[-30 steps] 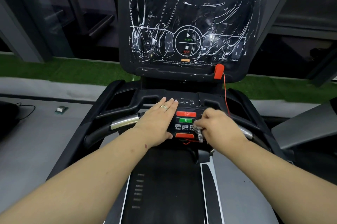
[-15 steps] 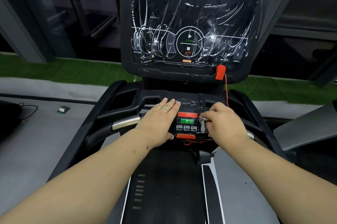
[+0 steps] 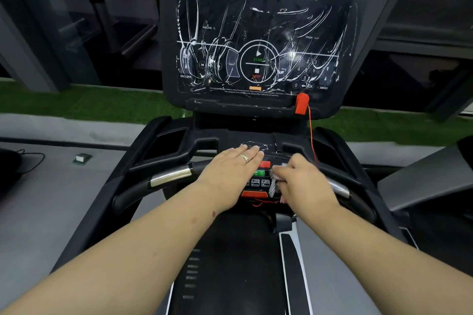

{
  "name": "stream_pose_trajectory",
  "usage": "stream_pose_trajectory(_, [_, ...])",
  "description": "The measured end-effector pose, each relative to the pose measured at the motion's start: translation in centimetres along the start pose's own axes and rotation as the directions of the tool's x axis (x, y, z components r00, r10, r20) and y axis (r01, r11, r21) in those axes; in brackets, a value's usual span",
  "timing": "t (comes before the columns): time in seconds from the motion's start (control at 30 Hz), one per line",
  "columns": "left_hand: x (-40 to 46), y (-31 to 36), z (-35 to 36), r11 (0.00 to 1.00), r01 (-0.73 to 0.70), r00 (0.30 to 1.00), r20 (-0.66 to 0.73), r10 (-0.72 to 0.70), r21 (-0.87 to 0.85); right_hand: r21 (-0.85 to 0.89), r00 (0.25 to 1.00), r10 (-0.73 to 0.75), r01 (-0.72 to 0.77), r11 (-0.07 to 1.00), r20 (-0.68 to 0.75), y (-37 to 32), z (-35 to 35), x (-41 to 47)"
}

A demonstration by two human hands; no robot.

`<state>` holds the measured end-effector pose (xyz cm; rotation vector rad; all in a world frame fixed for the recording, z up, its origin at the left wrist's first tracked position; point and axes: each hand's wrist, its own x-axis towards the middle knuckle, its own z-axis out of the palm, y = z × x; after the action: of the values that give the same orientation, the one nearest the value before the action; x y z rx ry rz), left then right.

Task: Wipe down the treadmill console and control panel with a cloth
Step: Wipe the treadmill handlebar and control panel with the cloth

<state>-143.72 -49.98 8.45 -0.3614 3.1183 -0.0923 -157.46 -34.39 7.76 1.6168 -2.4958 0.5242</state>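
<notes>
- The left hand (image 3: 230, 176) lies flat with straight fingers on the black control panel (image 3: 258, 181) at frame centre, covering its left part; a ring shows on one finger.
- The right hand (image 3: 304, 184) curls around a crumpled grey patterned cloth (image 3: 274, 182), pressing it against the panel's right side, beside the green button (image 3: 259, 173).
- Above, the large black console screen (image 3: 258, 35) carries white smears.
- A red safety clip (image 3: 302, 103) sits at its lower right corner, its thin red cord (image 3: 312, 135) hanging down to the panel.
- A chrome-banded handlebar (image 3: 170, 176) extends left of the hands.
</notes>
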Motion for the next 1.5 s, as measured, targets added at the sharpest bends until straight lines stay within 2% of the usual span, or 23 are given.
stream_pose_trajectory(0.07, [0.1, 0.0, 0.1, 1.000, 0.005, 1.000, -0.001, -0.005, -0.018, -0.013, 0.999, -0.036, 0.036, 0.999, 0.023, 0.6, 0.0, 0.0])
stream_pose_trajectory(0.2, [0.0, -0.1, 0.0, 0.999, 0.007, 1.000, -0.020, -0.008, -0.044, 0.029, 0.993, 0.107, -0.105, 0.994, -0.049, 1.7, -0.9, 0.7])
stream_pose_trajectory(0.27, [-0.1, -0.1, 0.1, 0.998, 0.003, 1.000, -0.028, -0.004, -0.055, 0.011, 0.992, 0.106, -0.106, 0.994, -0.072, 0.7, -0.6, 0.7])
stream_pose_trajectory(0.33, [-0.1, -0.3, 0.2, 0.998, -0.004, 0.999, -0.034, 0.002, -0.062, 0.014, 0.999, 0.035, -0.035, 0.999, -0.008, -0.3, 0.0, 0.4])
stream_pose_trajectory(0.43, [0.0, -0.7, 0.4, 0.997, -0.016, 0.999, -0.032, 0.014, -0.075, -0.046, 0.973, -0.138, 0.149, 0.988, 0.187, -0.8, 0.0, 0.2])
stream_pose_trajectory(0.5, [0.0, -0.9, 0.5, 0.996, -0.022, 0.999, -0.027, 0.020, -0.082, -0.052, 0.952, -0.156, 0.176, 0.983, 0.263, -0.5, -1.0, 0.8])
stream_pose_trajectory(0.6, [0.0, -1.1, 0.6, 0.995, -0.024, 1.000, -0.023, 0.022, -0.099, -0.061, 0.989, -0.028, 0.038, 0.997, 0.148, 0.0, -1.7, 1.8])
stream_pose_trajectory(0.67, [0.0, -1.3, 0.7, 0.994, -0.025, 1.000, -0.016, 0.023, -0.110, -0.049, 0.996, -0.011, 0.015, 0.999, 0.086, -0.5, -0.9, 1.5])
stream_pose_trajectory(0.83, [0.1, -1.5, 0.8, 0.993, -0.015, 1.000, -0.007, 0.015, -0.118, -0.072, 0.937, -0.229, 0.255, 0.964, 0.263, -0.4, 0.5, 0.0])
stream_pose_trajectory(1.03, [0.0, -1.3, 0.8, 0.993, -0.005, 1.000, -0.026, 0.002, -0.116, -0.148, 0.969, -0.153, 0.184, 0.972, 0.196, -0.9, 0.1, 0.3])
stream_pose_trajectory(1.33, [0.0, -1.2, 0.8, 0.994, 0.001, 1.000, -0.027, -0.004, -0.111, -0.163, 0.941, -0.187, 0.239, 0.957, 0.282, -0.4, -0.5, 0.3])
stream_pose_trajectory(1.5, [0.0, -1.3, 1.0, 0.993, -0.001, 1.000, -0.030, -0.002, -0.122, -0.156, 0.952, -0.167, 0.211, 0.965, 0.258, -2.2, 0.6, 0.8])
